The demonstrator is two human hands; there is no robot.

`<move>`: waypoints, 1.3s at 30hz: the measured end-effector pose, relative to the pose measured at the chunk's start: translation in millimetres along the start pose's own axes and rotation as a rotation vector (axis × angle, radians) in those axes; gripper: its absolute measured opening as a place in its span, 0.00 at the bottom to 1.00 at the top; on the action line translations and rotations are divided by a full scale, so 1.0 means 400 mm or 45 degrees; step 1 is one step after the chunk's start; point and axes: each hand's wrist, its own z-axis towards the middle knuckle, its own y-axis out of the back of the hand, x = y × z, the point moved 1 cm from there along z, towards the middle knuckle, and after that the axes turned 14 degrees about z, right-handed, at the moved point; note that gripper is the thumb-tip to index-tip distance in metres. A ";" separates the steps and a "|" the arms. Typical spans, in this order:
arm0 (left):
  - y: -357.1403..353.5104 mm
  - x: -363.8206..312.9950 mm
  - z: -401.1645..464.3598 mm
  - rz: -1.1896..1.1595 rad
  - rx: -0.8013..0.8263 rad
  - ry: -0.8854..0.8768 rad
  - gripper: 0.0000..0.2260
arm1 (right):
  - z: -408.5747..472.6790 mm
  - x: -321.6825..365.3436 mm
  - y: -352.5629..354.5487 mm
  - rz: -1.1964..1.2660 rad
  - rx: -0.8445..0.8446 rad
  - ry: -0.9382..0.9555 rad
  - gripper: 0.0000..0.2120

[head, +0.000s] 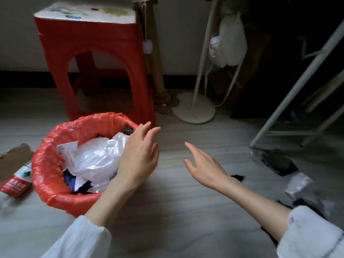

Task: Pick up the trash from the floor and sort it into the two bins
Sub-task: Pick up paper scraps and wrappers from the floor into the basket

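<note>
Two hands empty. Left hand (138,155) over right rim of red-lined bin (46,164), fingers (149,131) straight, loosely spread, holding nothing. Right hand (202,164) above bare floor (176,211), fingers relaxed, apart. Bin near full: white plastic bag (93,155) on top. Step judged: between drops. Trash left: dark wrapper (279,162), crumpled clear plastic (299,183) at floor's right; bottle (16,181), cardboard (14,159) left of bin. Next: reach right, grasp a piece. Second bin not in view.
</note>
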 end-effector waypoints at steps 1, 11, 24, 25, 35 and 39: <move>-0.013 -0.009 -0.001 0.096 0.036 0.022 0.21 | -0.026 -0.034 0.018 -0.028 -0.016 -0.054 0.27; -0.095 0.021 -0.062 0.370 0.434 0.311 0.07 | -0.097 -0.099 -0.014 -0.120 -0.008 -0.147 0.26; -0.147 -0.243 -0.095 0.213 0.520 -0.463 0.14 | -0.198 -0.283 0.156 -0.297 -0.052 -0.343 0.26; -0.154 -0.269 -0.089 0.226 0.535 -0.491 0.15 | -0.200 -0.312 0.166 -0.278 -0.059 -0.361 0.25; -0.228 -0.498 -0.020 0.582 0.295 -0.419 0.25 | -0.249 -0.747 0.243 -0.105 -0.087 -0.483 0.25; -0.268 -0.646 -0.016 0.568 0.232 -0.632 0.22 | -0.267 -0.882 0.276 -0.112 -0.131 -0.497 0.22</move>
